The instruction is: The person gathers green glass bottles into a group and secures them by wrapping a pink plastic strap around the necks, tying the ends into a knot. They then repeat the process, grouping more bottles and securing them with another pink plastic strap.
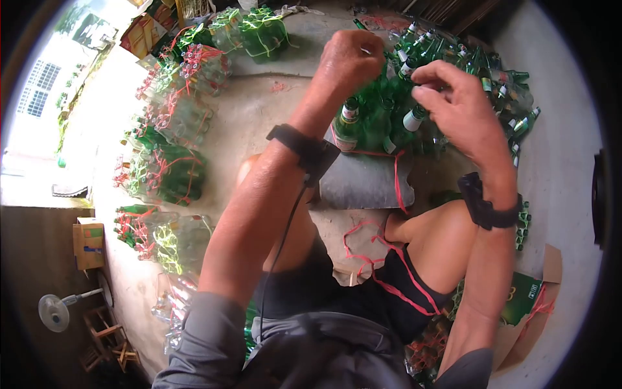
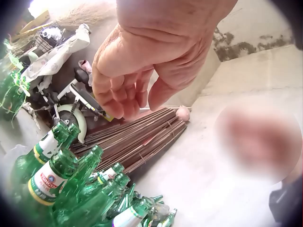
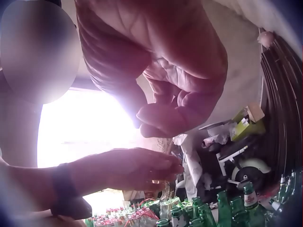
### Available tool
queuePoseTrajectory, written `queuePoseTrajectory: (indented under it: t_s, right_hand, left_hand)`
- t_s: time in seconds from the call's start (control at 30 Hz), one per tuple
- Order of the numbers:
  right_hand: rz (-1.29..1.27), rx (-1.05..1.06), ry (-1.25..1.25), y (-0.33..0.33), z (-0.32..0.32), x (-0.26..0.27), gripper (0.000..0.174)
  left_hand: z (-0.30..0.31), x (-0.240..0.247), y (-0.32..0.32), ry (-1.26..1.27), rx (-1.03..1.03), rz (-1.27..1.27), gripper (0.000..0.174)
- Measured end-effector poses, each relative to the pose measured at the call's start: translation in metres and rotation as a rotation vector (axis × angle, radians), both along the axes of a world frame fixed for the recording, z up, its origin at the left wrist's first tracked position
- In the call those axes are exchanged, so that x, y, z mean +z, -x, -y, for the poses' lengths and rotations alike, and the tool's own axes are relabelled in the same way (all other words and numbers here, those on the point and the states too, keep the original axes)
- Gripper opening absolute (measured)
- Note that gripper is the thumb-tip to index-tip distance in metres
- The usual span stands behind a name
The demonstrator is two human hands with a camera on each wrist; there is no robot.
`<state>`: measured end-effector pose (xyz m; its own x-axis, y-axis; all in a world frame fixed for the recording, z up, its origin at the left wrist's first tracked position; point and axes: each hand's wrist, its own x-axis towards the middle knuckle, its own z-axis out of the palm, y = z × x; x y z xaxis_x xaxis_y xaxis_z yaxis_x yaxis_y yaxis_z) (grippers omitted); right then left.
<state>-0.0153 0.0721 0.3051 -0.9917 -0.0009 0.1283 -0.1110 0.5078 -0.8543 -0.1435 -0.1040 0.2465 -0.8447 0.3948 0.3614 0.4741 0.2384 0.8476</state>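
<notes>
My left hand (image 1: 353,58) hangs in the air above a cluster of green glass bottles (image 1: 372,117); in the left wrist view that hand (image 2: 147,61) has loosely bent fingers, thumb apart, nothing visible between them. To its right, my right hand (image 1: 457,97) is raised over the bottles, thumb and fingers bent. In the right wrist view its thumb tip lies close to a fingertip of the hand (image 3: 161,71), and no object shows there. The bottles stand upright at a grey curved sheet (image 1: 363,181), with red string (image 1: 398,175) around their lower front and hanging down.
More green bottles (image 1: 518,123) lie and stand at the back right, by the wall. Tied bundles of bottles (image 1: 178,172) line the left side. Loose red string (image 1: 395,292) trails over the person's leg. A cardboard box (image 1: 551,266) sits at lower right, a fan (image 1: 55,311) at lower left.
</notes>
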Motion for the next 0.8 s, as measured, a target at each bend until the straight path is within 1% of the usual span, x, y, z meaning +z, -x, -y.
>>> queuePoseTrajectory:
  t_s: [0.03,0.07,0.1,0.13,0.17,0.27,0.3,0.33,0.37,0.4,0.43,0.47,0.5,0.57,0.63,0.7,0.8]
  right_hand:
    - [-0.001,0.002,-0.007,0.010,-0.001,-0.016,0.020]
    - [-0.097,-0.009,-0.168,0.019,-0.002,-0.033,0.022]
    - [-0.193,-0.017,-0.327,0.026,0.000,-0.040,0.025]
    - [-0.114,-0.049,-0.380,0.029,0.003,-0.046,0.031]
    - [-0.107,-0.041,-0.379,0.031,0.005,-0.050,0.031]
    - [-0.109,-0.028,-0.574,0.035,0.012,-0.063,0.030]
    - [-0.097,-0.024,-0.570,0.039,0.012,-0.069,0.030]
    - [-0.136,-0.006,-0.594,0.043,0.011,-0.078,0.029]
    - [-0.176,0.011,-0.617,0.047,0.009,-0.087,0.029]
    - [-0.164,0.016,-0.613,0.051,0.006,-0.096,0.029]
    - [-0.235,0.027,-0.611,0.054,0.003,-0.106,0.027]
    - [-0.307,0.035,-0.609,0.055,0.000,-0.115,0.025]
    - [-0.292,0.034,-0.604,0.054,0.002,-0.113,0.025]
    - [-0.116,0.050,-0.703,0.057,0.008,-0.104,0.024]
    - [-0.108,0.058,-0.693,0.059,0.009,-0.108,0.024]
    - [-0.103,0.062,-0.685,0.060,0.008,-0.113,0.025]
    - [-0.129,0.076,-0.631,0.061,0.009,-0.121,0.025]
  left_hand:
    - [-0.003,-0.004,0.002,0.055,0.012,-0.027,0.030]
    - [-0.007,-0.008,0.003,0.082,0.047,-0.026,0.032]
    - [-0.008,-0.010,0.003,0.076,0.052,-0.026,0.032]
    - [-0.007,-0.013,0.003,0.084,0.051,-0.045,0.033]
    - [-0.006,-0.018,0.002,0.095,0.050,-0.059,0.034]
    - [-0.004,-0.031,0.003,0.138,0.055,-0.016,0.036]
    - [-0.003,-0.030,0.002,0.175,0.045,-0.019,0.037]
    - [-0.005,-0.028,0.000,0.180,0.044,-0.005,0.037]
    - [-0.009,-0.026,-0.001,0.242,0.036,-0.050,0.037]
    - [-0.011,-0.025,-0.003,0.303,0.029,-0.094,0.038]
    - [-0.013,-0.029,-0.001,0.307,0.026,-0.078,0.038]
    - [-0.015,-0.033,0.002,0.344,0.024,-0.114,0.038]
    - [-0.017,-0.034,0.002,0.380,0.021,-0.151,0.038]
    - [-0.021,-0.035,0.000,0.414,0.010,-0.129,0.039]
    - [-0.022,-0.041,0.000,0.445,-0.003,-0.112,0.039]
    - [-0.025,-0.047,0.003,0.472,0.022,-0.234,0.041]
    - [-0.023,-0.051,0.005,0.467,-0.001,-0.242,0.040]
